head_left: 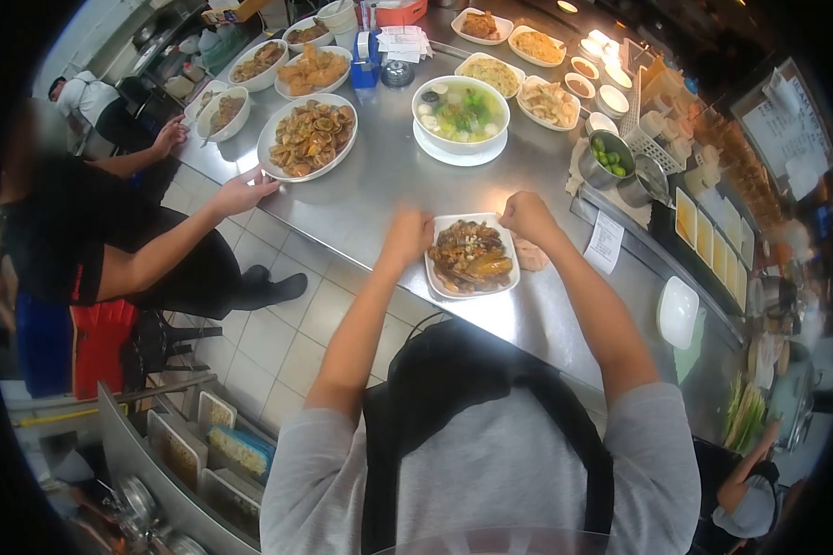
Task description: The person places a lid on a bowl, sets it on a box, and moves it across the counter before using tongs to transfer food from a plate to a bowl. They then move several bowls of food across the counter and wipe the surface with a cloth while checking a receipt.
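A squarish white plate of glossy brown food, topped with pale chopped bits, is at the near edge of the steel counter. My left hand, slightly blurred, is closed on the plate's far left corner. At its far right corner, the fingers of my right hand are pinched on the rim. Beside the plate, under my right wrist, lies a crumpled pinkish cloth. Beyond my hands stands a white bowl of soup with greens, on a white saucer.
At left, a person's hand touches a bowl of clams. Several filled dishes line the counter's far side. To the right are a metal pot of limes, a paper slip, sauce trays and a white dish.
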